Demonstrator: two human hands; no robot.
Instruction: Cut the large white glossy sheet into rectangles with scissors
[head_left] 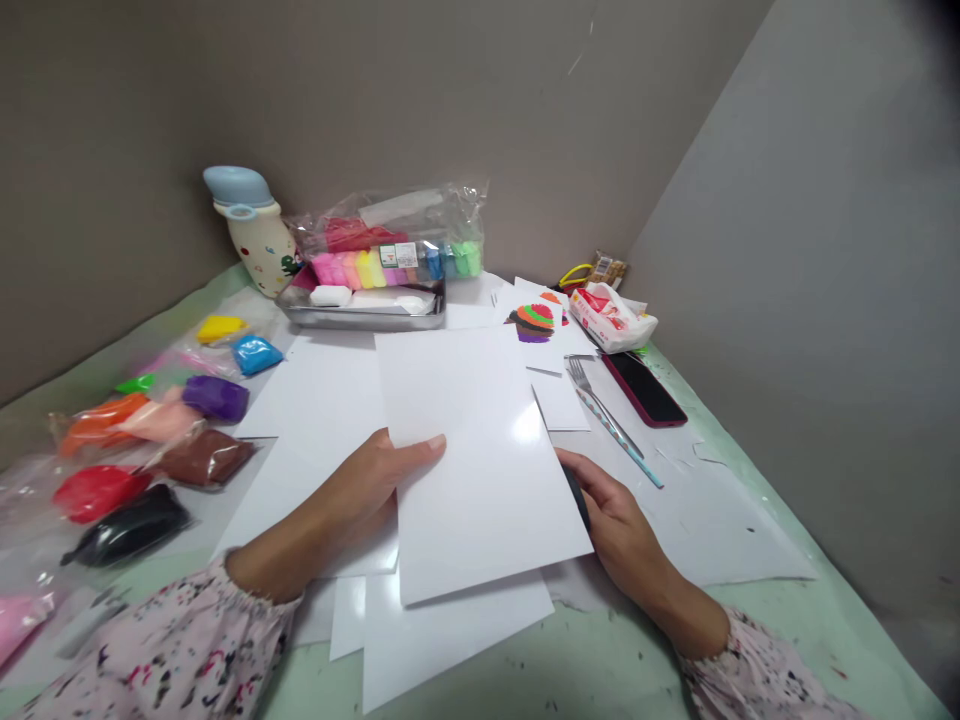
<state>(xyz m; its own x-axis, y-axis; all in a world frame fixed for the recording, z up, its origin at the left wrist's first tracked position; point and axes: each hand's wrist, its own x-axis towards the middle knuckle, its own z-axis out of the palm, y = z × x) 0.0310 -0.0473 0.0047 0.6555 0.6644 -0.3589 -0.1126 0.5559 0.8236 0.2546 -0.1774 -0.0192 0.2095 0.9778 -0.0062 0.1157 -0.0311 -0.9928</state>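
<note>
My left hand (pixel 397 462) grips the left edge of a glossy white sheet (pixel 472 500), thumb on top and fingers hidden underneath. The sheet is held up over other white papers. At its right edge my right hand (pixel 606 505) is closed around a dark, curved handle (pixel 576 492). Most of that object is hidden behind the sheet, so its kind does not show. More white sheets (pixel 442 640) lie on the table below, toward the near edge.
Bagged coloured clay (pixel 214 455) lies at left. Behind stand a metal tray (pixel 360 318), a bag of clay blocks (pixel 390 255) and a bottle (pixel 259 240). Rightward are a coloured picture (pixel 534 322), a fork (pixel 592 390), a phone (pixel 645 390) and a tissue pack (pixel 611 318).
</note>
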